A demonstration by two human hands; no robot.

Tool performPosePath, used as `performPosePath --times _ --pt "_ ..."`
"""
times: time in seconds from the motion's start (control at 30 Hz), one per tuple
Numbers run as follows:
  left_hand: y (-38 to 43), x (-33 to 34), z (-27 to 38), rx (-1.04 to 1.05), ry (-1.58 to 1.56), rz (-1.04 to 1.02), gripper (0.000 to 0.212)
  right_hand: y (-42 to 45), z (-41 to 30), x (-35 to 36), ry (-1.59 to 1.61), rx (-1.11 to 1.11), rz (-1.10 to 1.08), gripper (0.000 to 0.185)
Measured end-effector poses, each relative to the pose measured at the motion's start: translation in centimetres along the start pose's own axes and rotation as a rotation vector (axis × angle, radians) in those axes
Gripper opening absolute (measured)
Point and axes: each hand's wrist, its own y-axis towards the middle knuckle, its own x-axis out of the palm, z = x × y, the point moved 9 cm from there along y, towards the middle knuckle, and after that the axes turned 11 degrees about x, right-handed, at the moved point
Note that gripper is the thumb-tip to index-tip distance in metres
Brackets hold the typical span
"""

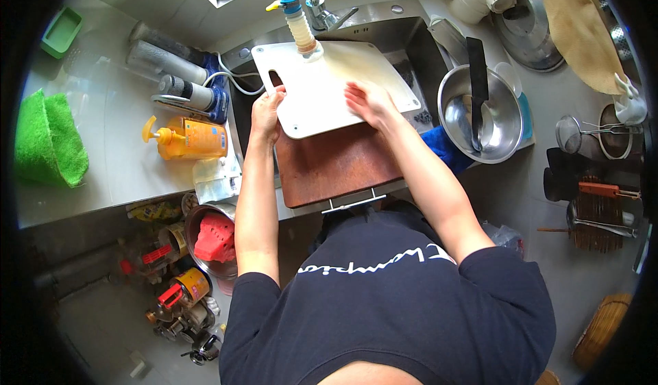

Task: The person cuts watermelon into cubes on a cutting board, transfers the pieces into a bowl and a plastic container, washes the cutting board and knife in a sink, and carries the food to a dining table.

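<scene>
A white plastic cutting board [318, 97] lies tilted over the sink, its slot handle at the left. My left hand [266, 112] grips the board's left edge beside the slot, with the thumb on top. Over the board's right half is my right hand [371, 102], slightly blurred, fingers a little curled and nothing visible in them. Whether its fingertips touch the surface is hard to tell. The faucet's flexible extension [299, 28] ends just above the board's upper part. Nearer my body, a brown wooden board [334, 166] lies partly under the white one.
The steel sink [421, 41] surrounds the boards. At right, a metal bowl [452, 115] holds a black-handled knife [478, 76], with a blue cloth [444, 148] beside it. An orange pump bottle [193, 138] and green cloth [51, 138] lie left. Watermelon [213, 237] sits in a pot below.
</scene>
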Motion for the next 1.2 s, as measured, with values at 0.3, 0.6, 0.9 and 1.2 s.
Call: performPosePath --times 0.3,0.6,0.9,1.2 --pt "0.8 -0.7 -0.5 0.006 -0.018 0.061 0.023 4.1 0.3 6.3 0.328 0.101 -0.029 0.024" --pt "1.0 -0.1 0.2 0.036 0.046 0.096 0.021 -6.0 2.5 10.6 -1.556 -0.881 0.120 0.066" --pt "-0.4 -0.9 -1.0 -0.008 0.059 0.094 0.029 1.7 -2.6 -4.6 -1.585 -0.194 0.496 0.077" --pt "-1.3 0.0 -1.5 0.005 0.095 0.084 0.026 0.7 -0.7 6.2 -1.670 -0.353 0.224 0.074"
